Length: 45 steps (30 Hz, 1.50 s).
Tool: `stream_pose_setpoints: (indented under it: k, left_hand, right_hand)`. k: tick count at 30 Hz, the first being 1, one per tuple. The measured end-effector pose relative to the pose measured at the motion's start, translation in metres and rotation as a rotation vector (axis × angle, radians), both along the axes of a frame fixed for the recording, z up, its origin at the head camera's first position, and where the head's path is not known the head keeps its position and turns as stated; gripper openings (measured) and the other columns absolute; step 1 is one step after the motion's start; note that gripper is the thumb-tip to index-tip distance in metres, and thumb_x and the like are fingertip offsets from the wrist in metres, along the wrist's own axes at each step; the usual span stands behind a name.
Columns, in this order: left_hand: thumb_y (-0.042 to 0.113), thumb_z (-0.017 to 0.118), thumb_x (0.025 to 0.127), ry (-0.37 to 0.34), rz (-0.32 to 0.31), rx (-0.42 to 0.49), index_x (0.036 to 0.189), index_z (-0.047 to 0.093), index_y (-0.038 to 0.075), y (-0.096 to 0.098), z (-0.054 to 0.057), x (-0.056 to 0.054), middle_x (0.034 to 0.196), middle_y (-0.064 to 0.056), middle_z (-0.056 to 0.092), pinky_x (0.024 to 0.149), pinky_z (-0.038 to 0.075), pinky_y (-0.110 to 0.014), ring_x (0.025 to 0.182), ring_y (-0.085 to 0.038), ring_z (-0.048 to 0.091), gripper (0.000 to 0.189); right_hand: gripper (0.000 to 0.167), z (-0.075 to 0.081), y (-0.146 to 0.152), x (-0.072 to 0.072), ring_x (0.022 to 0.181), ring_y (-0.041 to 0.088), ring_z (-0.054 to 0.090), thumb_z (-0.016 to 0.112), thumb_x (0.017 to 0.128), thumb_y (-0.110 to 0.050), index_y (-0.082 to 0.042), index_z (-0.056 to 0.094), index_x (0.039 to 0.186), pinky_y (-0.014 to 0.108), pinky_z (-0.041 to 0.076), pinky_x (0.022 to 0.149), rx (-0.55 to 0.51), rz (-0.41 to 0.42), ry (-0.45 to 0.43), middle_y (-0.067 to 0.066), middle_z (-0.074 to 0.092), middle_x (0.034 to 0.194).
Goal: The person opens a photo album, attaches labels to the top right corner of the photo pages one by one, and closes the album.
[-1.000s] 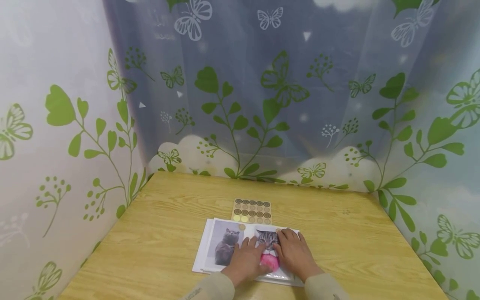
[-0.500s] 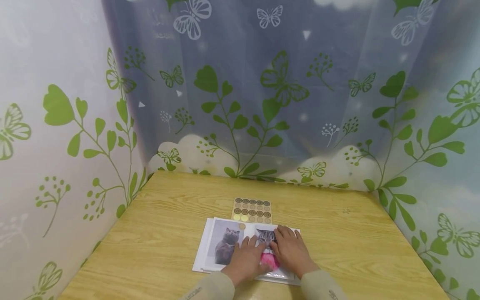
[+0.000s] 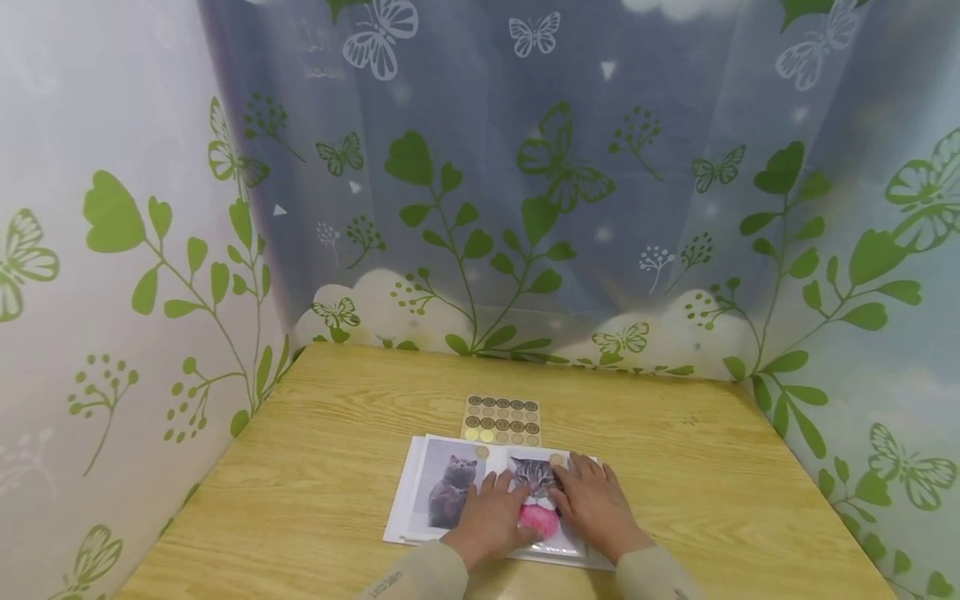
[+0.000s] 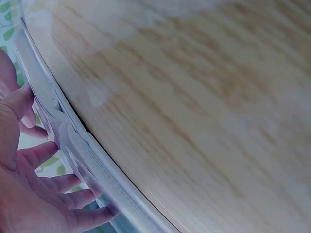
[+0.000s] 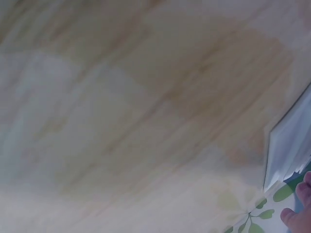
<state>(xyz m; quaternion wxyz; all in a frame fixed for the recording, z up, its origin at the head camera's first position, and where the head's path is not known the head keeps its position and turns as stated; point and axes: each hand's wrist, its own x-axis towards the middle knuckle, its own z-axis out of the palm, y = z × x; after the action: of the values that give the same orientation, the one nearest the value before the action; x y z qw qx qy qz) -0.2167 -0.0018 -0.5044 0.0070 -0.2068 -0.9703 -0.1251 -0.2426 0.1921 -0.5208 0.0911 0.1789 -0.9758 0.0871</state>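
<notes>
An open photo album (image 3: 420,533) lies on the table in the head view. Its left page bears a photo of a grey cat (image 3: 450,492); the right one, a photo of a tabby cat (image 3: 534,475) with a pink patch below. A round tan sticker (image 3: 482,452) is at the top of the left page, and another round sticker (image 3: 556,460) at the top of the right. My left hand (image 3: 489,518) rests with spread fingers across the middle of the album. With extended fingers, my right hand (image 3: 602,510) lies on the right page's outer side. Both palms appear to hold nothing.
Just behind the album lies a sheet of round stickers (image 3: 502,419), mostly dark and tan, with two yellow spots. The wooden table (image 3: 300,467) ends at a curtain (image 3: 480,208) printed with butterflies and leaves, which also hangs at both sides.
My right hand slides a little left, then back right across the page, and the round sticker at the tabby photo's top now shows. My left hand stays almost still.
</notes>
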Motion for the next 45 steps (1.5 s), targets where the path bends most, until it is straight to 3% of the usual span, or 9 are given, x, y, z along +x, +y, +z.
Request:
stream_pose_setpoints:
  k: [9, 17, 27, 36, 45]
  left_hand:
    - [0.057, 0.072, 0.081, -0.019, 0.012, -0.011, 0.141, 0.055, 0.018, 0.001, 0.007, 0.002, 0.146, -0.018, 0.047, 0.107, 0.035, -0.063, 0.134, -0.041, 0.043, 0.074]
    - [0.058, 0.070, 0.083, 0.009, -0.003, -0.048, 0.140, 0.057, 0.019, 0.001, 0.006, 0.001, 0.145, -0.018, 0.048, 0.109, 0.032, -0.063, 0.134, -0.040, 0.043, 0.071]
    - [0.057, 0.069, 0.085, 0.046, -0.048, -0.029, 0.132, 0.062, 0.012, 0.000, 0.003, 0.004, 0.143, -0.017, 0.050, 0.108, 0.036, -0.059, 0.132, -0.038, 0.045, 0.066]
    - [0.060, 0.071, 0.082, 0.057, -0.076, 0.004, 0.141, 0.054, 0.008, 0.003, -0.001, 0.007, 0.146, -0.022, 0.045, 0.112, 0.034, -0.052, 0.135, -0.038, 0.042, 0.080]
    - [0.062, 0.075, 0.077, 0.071, -0.108, 0.018, 0.145, 0.046, 0.001, 0.011, -0.006, 0.014, 0.148, -0.027, 0.041, 0.112, 0.035, -0.051, 0.137, -0.040, 0.039, 0.095]
  right_hand:
    - [0.042, 0.001, 0.010, 0.005, 0.132, 0.045, 0.043, 0.054, 0.101, -0.033, -0.003, 0.060, 0.130, 0.064, 0.028, 0.110, -0.011, -0.035, -0.015, 0.026, 0.048, 0.142]
    - [0.038, 0.002, 0.020, 0.010, 0.126, 0.045, 0.049, 0.056, 0.099, -0.025, 0.002, 0.061, 0.126, 0.062, 0.034, 0.107, -0.041, -0.078, 0.022, 0.027, 0.054, 0.135]
    - [0.039, 0.004, 0.028, 0.017, 0.126, 0.046, 0.049, 0.054, 0.101, -0.021, 0.005, 0.059, 0.129, 0.061, 0.037, 0.105, -0.100, -0.117, -0.051, 0.028, 0.053, 0.135]
    - [0.041, 0.004, 0.031, 0.021, 0.130, 0.044, 0.046, 0.054, 0.101, -0.019, 0.006, 0.056, 0.133, 0.057, 0.035, 0.109, -0.172, -0.111, -0.115, 0.028, 0.052, 0.138]
    - [0.038, -0.002, 0.030, 0.029, 0.128, 0.044, 0.049, 0.056, 0.099, -0.013, 0.007, 0.058, 0.131, 0.056, 0.037, 0.108, -0.272, -0.049, -0.090, 0.026, 0.054, 0.136]
